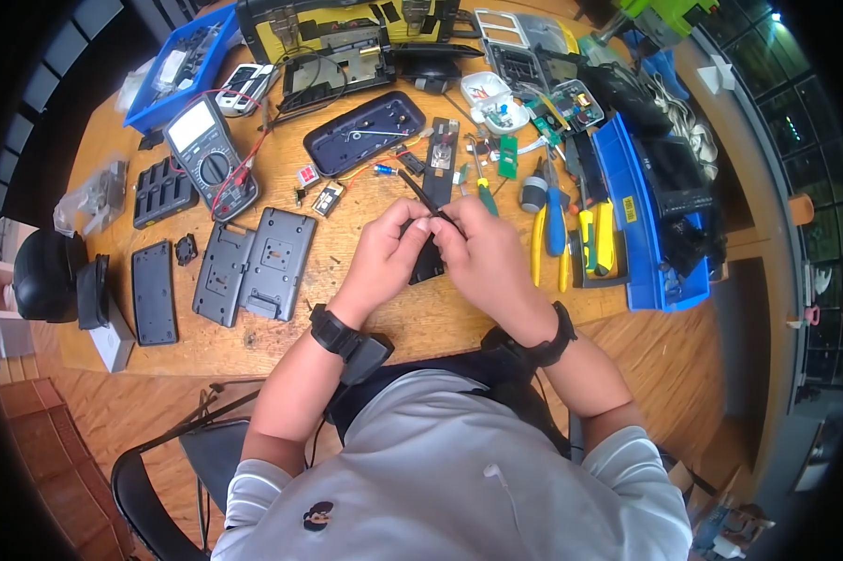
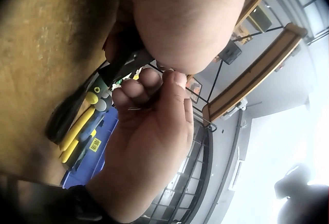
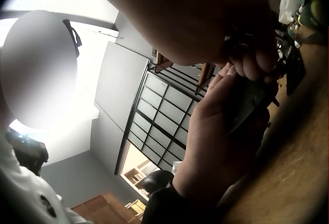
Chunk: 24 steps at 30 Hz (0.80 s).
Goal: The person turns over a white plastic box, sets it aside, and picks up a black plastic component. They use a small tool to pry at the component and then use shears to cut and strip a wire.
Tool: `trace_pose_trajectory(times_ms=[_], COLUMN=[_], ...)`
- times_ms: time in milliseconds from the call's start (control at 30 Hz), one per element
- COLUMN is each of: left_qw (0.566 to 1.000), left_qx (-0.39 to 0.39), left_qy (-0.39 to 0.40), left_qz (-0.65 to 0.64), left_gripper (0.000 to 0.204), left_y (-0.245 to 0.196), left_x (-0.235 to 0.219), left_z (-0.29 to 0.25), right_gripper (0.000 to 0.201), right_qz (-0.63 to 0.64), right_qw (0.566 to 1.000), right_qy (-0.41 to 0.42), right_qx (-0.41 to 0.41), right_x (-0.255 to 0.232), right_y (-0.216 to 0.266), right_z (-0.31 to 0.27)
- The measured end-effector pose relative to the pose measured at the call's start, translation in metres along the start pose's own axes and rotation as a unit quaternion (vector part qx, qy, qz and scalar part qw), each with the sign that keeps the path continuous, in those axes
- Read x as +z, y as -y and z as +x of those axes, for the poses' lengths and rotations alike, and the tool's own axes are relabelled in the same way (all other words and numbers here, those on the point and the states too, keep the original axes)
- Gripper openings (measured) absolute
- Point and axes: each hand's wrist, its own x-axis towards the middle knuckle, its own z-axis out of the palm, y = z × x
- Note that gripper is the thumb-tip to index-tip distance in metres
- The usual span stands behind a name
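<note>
In front of the torso my two hands meet fingertip to fingertip. The left hand (image 1: 384,252) grips a dark flat piece (image 3: 248,105), thumb along its near side. Thumb and fingers of the right hand (image 1: 487,252) pinch a slim black strip (image 1: 421,194), which slants up and left over the table. I cannot tell whether strip and flat piece are one part. Below the hands lies a black flat part (image 1: 428,266), partly hidden by them. Beyond the fingers are a long dark panel (image 1: 440,150) and a green-handled screwdriver (image 1: 486,194).
A multimeter (image 1: 213,164), a black two-part plate (image 1: 256,265) and a dark blue shell (image 1: 363,131) lie on the left and middle of the wooden table (image 1: 346,323). Yellow-handled pliers (image 1: 538,245), a blue-handled tool (image 1: 555,220) and a blue bin (image 1: 630,220) stand right.
</note>
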Motion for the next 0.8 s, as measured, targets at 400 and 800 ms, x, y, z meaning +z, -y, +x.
trace_pose_trajectory(times_ms=[400, 800], left_qw=[0.999, 0.998], left_qx=[-0.006, 0.028], left_qy=[-0.015, -0.044], left_qz=[-0.028, 0.038], left_gripper=[0.015, 0.013], left_y=[-0.001, -0.001], left_x=[0.000, 0.001], left_z=[0.000, 0.001], right_gripper=[0.015, 0.015], right_qz=[-0.003, 0.037], right_qw=[0.999, 0.999], right_qy=[-0.030, -0.030], right_qx=[-0.018, 0.015], right_x=[-0.002, -0.002], right_y=[-0.003, 0.001], right_z=[-0.003, -0.007])
